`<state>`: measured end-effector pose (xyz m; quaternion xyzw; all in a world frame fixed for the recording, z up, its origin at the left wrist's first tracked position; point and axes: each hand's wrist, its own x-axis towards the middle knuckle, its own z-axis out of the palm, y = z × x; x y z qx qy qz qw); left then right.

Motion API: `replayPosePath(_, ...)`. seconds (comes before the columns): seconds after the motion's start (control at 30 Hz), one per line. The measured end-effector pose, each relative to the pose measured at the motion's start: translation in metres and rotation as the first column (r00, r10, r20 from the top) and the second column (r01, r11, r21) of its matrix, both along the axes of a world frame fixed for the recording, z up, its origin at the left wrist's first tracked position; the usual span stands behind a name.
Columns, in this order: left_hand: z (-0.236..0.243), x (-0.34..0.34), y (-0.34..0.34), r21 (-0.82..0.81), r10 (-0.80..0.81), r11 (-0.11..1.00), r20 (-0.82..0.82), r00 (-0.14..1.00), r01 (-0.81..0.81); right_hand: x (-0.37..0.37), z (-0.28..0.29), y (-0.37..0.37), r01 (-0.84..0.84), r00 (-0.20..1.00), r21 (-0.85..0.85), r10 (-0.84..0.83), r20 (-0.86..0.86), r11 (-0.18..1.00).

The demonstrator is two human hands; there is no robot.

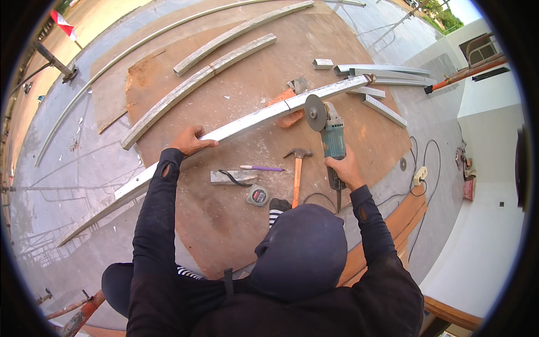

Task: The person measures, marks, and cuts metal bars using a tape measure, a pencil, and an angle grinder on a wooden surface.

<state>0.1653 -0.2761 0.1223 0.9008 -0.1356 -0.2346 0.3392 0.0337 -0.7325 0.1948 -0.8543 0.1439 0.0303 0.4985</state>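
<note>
My left hand (192,140) grips a long, pale metal bar (241,126) that runs diagonally to the upper right, over an orange object (289,118) I cannot make out. My right hand (345,168) holds a teal angle grinder (332,137), its cutting disc (314,112) upright just below the bar near a dark mark; whether they touch I cannot tell. Between my arms lie a hammer (297,174) with a wooden handle, a purple pen (262,168), a grey tape measure (257,195) and a short grey offcut (220,177) with a black strap.
Several metal profiles (385,109) and bars (155,120) lie on the brown board (208,230). A power strip (420,175) with cables and wooden planks (407,222) are on the right, near a white wall (471,241). Scaffold poles (53,56) stand at the upper left.
</note>
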Motion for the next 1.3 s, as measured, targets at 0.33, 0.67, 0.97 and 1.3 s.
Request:
replayPosePath(0.33, -0.007, -0.012, -0.009, 0.204, 0.126, 0.969, 0.080, 0.989, -0.140, 0.044, -0.014, 0.009, -0.090, 0.996, -0.077, 0.092, 0.020, 0.993)
replayPosePath(0.67, 0.005, -0.023, -0.022, 0.366, 0.114, 0.914, 0.187, 0.976, -0.177, 0.072, -0.033, 0.017, -0.109, 0.994, -0.201, 0.108, -0.013, 0.974)
replayPosePath(0.97, -0.001, -0.024, -0.022, 0.354, 0.121, 0.913, 0.235, 0.964, -0.201, 0.079, -0.033, 0.014, -0.142, 0.988, -0.200, 0.152, 0.035, 0.969)
replayPosePath(1.3, 0.001, -0.023, -0.022, 0.385, 0.107, 0.904, 0.222, 0.969, -0.188, 0.081, -0.031, 0.014, -0.164, 0.985, -0.226, 0.172, 0.016, 0.960)
